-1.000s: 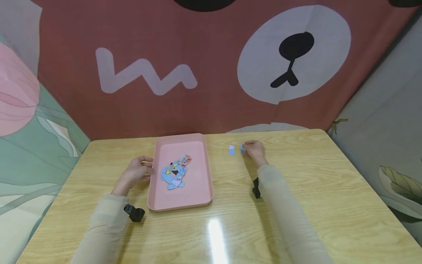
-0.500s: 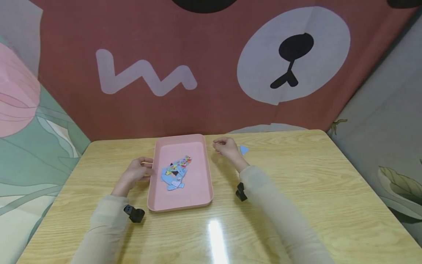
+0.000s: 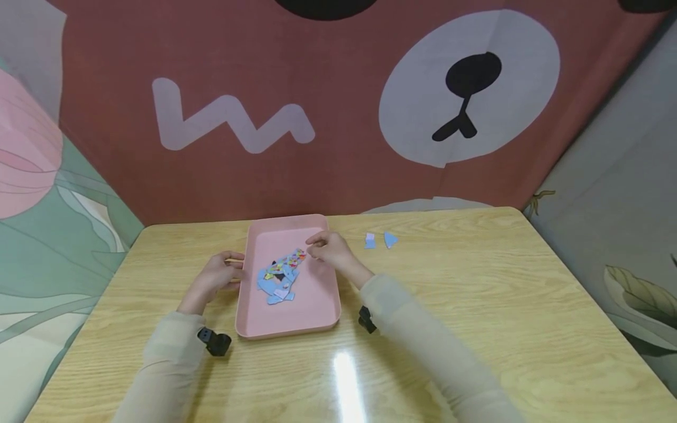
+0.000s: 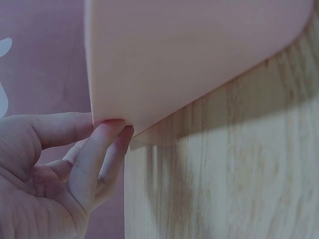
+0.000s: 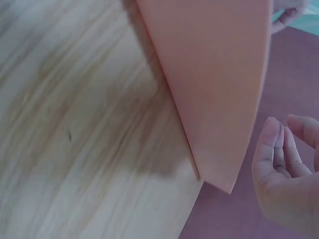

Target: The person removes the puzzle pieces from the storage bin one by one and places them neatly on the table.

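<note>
A shallow pink tray [image 3: 317, 305] lies on the wooden table. In it, flat light-blue pieces [image 3: 268, 284] and a strip with multicoloured patches [image 3: 288, 263] lie together as one irregular shape. My left hand [image 3: 213, 277] touches the tray's outer left wall; in the left wrist view its fingertips rest against that wall near the rim. My right hand [image 3: 334, 251] hovers over the tray's right side, fingertips close to the strip's upper end. In the right wrist view its fingers [image 5: 269, 149] are softly bent, thumb apart from them, with nothing between.
To the right of the tray lie two small flat pieces: a blue one with a pale pink top [image 3: 370, 241] and a blue triangle [image 3: 390, 239]. Behind the table's far edge hangs a reddish-brown curtain [image 3: 349, 176] with a cartoon face.
My right hand has moved left from the blue triangle, past the piece with the pale pink top, to above the tray. Both loose pieces are uncovered now. My left hand has stayed at the tray's wall.
</note>
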A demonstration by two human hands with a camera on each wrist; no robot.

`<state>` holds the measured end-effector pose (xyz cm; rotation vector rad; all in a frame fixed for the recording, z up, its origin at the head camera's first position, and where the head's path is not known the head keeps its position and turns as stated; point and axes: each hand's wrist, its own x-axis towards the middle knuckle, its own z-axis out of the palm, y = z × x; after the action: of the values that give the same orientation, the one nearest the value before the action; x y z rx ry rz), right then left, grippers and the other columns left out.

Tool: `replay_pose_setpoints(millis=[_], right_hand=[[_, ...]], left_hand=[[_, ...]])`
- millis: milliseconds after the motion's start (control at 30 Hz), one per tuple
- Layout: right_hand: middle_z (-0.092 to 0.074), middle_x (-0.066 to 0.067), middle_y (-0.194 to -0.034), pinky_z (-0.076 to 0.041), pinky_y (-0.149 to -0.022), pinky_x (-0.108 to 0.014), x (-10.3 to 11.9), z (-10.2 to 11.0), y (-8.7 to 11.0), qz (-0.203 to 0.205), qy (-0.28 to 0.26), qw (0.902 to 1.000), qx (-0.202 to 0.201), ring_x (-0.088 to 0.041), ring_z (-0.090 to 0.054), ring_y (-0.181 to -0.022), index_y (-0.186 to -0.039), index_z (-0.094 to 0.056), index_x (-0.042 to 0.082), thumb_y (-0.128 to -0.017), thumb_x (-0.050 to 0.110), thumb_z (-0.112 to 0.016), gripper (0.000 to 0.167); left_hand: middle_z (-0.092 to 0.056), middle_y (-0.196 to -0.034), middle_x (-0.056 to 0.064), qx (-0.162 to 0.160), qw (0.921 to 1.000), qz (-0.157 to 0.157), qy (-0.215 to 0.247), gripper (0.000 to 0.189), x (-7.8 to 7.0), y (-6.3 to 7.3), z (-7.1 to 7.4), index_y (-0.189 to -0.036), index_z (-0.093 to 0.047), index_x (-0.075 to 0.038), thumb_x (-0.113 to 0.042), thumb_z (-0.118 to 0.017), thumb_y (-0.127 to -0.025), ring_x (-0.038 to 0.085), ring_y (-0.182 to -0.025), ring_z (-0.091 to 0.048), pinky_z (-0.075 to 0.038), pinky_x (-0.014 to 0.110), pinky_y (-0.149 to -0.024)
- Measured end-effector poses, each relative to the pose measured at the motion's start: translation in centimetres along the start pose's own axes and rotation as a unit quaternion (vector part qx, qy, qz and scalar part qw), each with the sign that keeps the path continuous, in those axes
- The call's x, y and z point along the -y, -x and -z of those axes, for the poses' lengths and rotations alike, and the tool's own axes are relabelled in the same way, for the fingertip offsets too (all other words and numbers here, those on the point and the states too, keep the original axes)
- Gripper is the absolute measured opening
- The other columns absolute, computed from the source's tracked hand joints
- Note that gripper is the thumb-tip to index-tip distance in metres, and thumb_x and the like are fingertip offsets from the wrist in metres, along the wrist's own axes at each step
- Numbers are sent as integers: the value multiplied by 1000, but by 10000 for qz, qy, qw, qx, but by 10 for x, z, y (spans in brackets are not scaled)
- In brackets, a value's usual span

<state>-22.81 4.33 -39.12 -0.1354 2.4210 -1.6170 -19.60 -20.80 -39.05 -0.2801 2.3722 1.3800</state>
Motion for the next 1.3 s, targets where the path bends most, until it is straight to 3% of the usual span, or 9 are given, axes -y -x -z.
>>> replay_pose_setpoints(millis=[167, 400, 533, 833, 1067, 1300], right_hand=[[-67, -16, -94, -51, -62, -21, -2, -9, 0, 173, 233, 9995, 142, -9, -54, -66, -109, -67, -4, -84, -1, -60, 26], [-67, -19, -102, -58, -65, -30, -4, -17, -2, 187, 195, 9991, 333, -13, -59, -70, -111, -66, -4, -85, -1, -60, 26], [-66, -20, -101, -57, -64, -26, -7, -22, -4, 210, 78, 9987, 465, -15, -60, -73, -110, -65, -6, -84, -5, -59, 27], [-69, -19, -100, -47, -65, -15, -9, -32, -4, 423, 594, 9953, 645, -19, -63, -86, -107, -67, -3, -81, -6, -64, 26], [-67, -14, -98, -47, -54, -17, -10, -38, -3, 109, 520, 9971, 541, -12, -55, -73, -107, -67, 0, -81, -5, -65, 26], [-66, -12, -96, -48, -54, -18, -12, -45, -3, -21, 546, 9975, 443, -12, -55, -73, -108, -66, 1, -81, -4, -66, 27]], left_hand=[[-46, -136, 30, -25, 10000, 12, -28, 52, 0, -1, 0, -138, -35, 7, -4, -55, -92, 16, -96, -60, -56, 25, -70], [-46, -135, 29, -26, 10000, 15, -22, 53, -1, 0, -1, -139, -35, 7, -5, -55, -91, 16, -94, -60, -57, 26, -71], [-46, -134, 28, -22, 10000, 0, -9, 53, -1, -1, -1, -139, -35, 6, -5, -55, -91, 16, -94, -60, -56, 26, -71], [-46, -134, 29, 3, 10000, -38, -30, 52, 1, -1, 0, -138, -35, 6, -5, -56, -92, 15, -92, -60, -57, 26, -71], [-45, -134, 30, -1, 9999, -81, -70, 52, 1, 0, 0, -138, -34, 7, -6, -54, -92, 16, -93, -61, -57, 27, -72], [-45, -134, 30, -42, 10000, -47, -77, 52, 1, 0, -2, -138, -35, 7, -6, -53, -92, 19, -96, -61, -57, 27, -74]])
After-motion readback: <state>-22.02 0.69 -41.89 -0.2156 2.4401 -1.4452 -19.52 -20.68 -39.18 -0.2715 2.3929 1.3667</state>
